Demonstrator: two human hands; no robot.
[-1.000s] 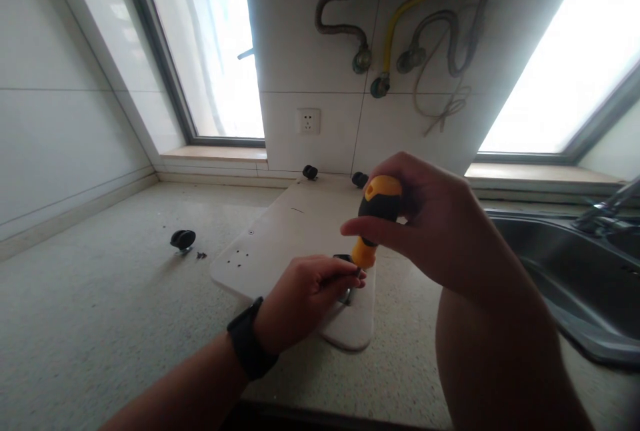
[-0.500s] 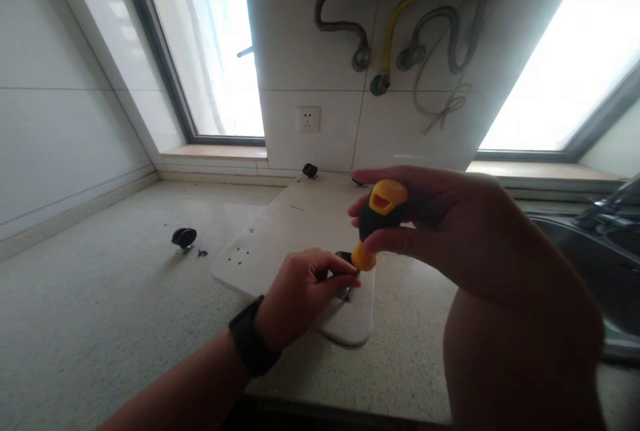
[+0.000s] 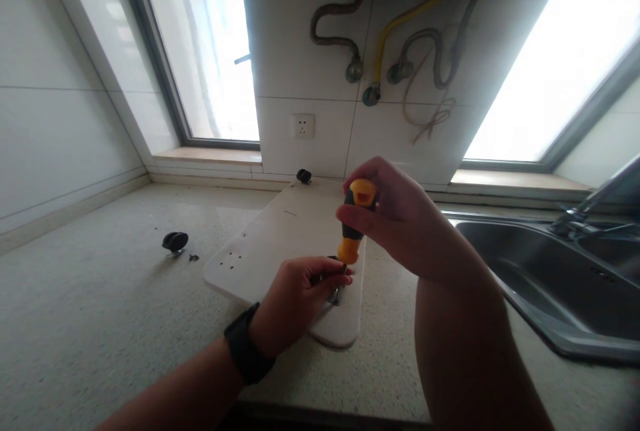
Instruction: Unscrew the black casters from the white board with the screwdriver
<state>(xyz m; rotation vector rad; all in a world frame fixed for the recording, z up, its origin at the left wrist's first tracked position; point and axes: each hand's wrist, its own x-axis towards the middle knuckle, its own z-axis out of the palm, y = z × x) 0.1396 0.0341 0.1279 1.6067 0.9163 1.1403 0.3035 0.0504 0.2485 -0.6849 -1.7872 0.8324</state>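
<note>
Right hand (image 3: 400, 218) wraps screwdriver (image 3: 354, 224) handle: stiff, grippy | left hand (image 3: 295, 294) pinches small caster (image 3: 334, 284), near board (image 3: 280, 244) end: keep fingers low.

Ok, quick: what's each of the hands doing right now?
Left hand: closed on a small dark caster part on the white board.
Right hand: closed around the yellow-and-black screwdriver handle.

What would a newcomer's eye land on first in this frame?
The orange-and-black screwdriver stands upright at centre, gripped by the right hand, its tip down by the left hand, which pinches a small metal fitting on the near end of a pale board. A loose black caster lies on the counter to the left, a steel sink to the right.
</note>
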